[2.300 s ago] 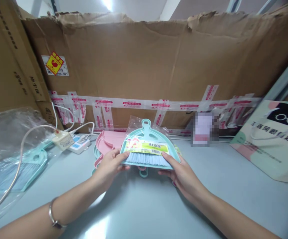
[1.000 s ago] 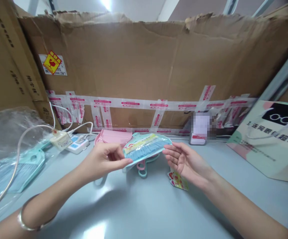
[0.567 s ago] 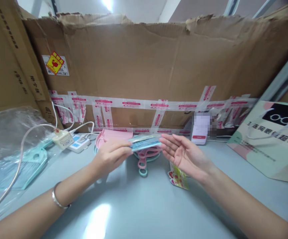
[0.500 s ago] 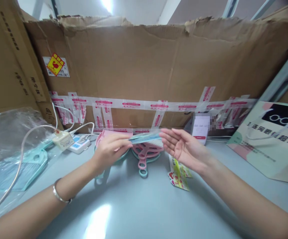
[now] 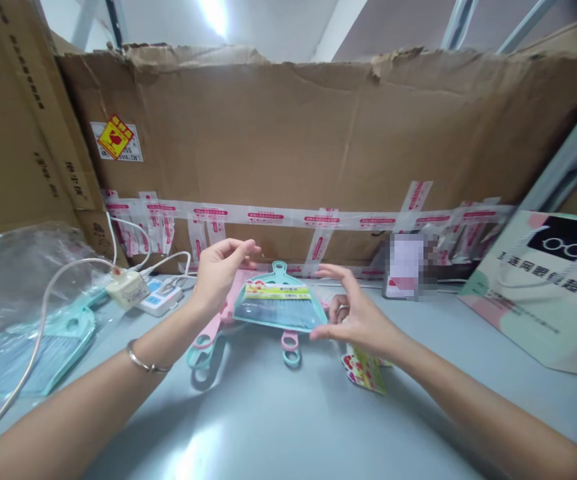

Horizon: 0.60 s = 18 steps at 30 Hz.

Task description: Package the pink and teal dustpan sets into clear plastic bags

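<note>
A light-blue dustpan [image 5: 288, 323] with a matching brush and a yellow label card [image 5: 277, 291] lies in the middle, its handle pointing away from me. It rests over pink and blue dustpan sets, whose ring-ended handles [image 5: 291, 350] stick out toward me. My left hand [image 5: 218, 270] is raised at its left, thumb and fingertips pinched together; what they hold, if anything, is too small to make out. At the right corner of the pan, my right hand [image 5: 356, 317] has thumb and forefinger spread wide, the thumb close to the corner; whether it touches is unclear.
Yellow label packets [image 5: 366, 373] lie right of the pans. Behind stands a phone [image 5: 403, 267] against a large cardboard box [image 5: 268, 133]. To the left are a power strip [image 5: 158, 300], cables and a bagged blue dustpan [image 5: 53, 350]. A paper bag [image 5: 543, 293] stands right.
The blue dustpan, earlier held edge-on in my left hand, now lies face up over the stack. My left hand has left it and risen; my right hand has turned, its thumb and forefinger spread.
</note>
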Tool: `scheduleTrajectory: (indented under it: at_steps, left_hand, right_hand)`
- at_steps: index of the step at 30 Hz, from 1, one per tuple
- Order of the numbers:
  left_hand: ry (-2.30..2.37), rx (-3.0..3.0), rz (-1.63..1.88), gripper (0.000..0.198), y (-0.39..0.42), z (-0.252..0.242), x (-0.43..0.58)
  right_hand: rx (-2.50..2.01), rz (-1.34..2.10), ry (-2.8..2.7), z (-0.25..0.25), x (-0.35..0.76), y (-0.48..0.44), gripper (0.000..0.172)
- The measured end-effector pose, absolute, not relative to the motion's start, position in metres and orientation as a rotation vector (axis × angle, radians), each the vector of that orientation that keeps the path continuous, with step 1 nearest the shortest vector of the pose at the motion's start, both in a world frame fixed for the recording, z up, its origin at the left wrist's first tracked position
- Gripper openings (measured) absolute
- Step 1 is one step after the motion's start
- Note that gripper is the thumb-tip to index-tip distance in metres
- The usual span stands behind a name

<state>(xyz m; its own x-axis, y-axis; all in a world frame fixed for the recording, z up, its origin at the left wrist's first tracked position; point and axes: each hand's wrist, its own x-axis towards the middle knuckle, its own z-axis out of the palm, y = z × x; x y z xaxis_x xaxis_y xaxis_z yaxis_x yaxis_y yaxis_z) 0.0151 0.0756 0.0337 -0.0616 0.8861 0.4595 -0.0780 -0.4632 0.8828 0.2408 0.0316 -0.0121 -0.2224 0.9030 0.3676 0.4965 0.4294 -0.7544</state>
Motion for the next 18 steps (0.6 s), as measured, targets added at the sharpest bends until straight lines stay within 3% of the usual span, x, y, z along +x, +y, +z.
scheduleTrajectory:
  at_steps: [5,9,13,14,17,18]
  left_hand:
    - [1.051,1.657,1.604,0.024,0.062,0.027,0.01]
    - [0.97,2.127,1.288,0.028,0.052,0.022,-0.017]
    - [0.739,2.746,0.739,0.07,0.048,0.005,-0.041]
    - [0.742,2.834,0.677,0.066,0.049,-0.002,-0.043]
    - [0.82,2.886,0.758,0.021,0.054,-0.021,-0.041]
    - [0.843,2.852,0.825,0.014,0.056,-0.026,-0.039]
  right_hand:
    - [-1.149,0.367,-2.217,-0.025,0.239,0.011,0.069]
    - [-1.096,-0.019,-2.369,-0.035,0.254,0.007,0.054]
    - [-1.041,-0.138,-2.327,-0.045,0.264,0.014,0.032]
    - [-1.043,-0.101,-2.296,-0.047,0.264,0.017,0.025]
    - [-1.053,0.16,-2.145,-0.052,0.263,0.025,0.012]
    - [-1.06,0.272,-2.069,-0.052,0.261,0.026,0.012]
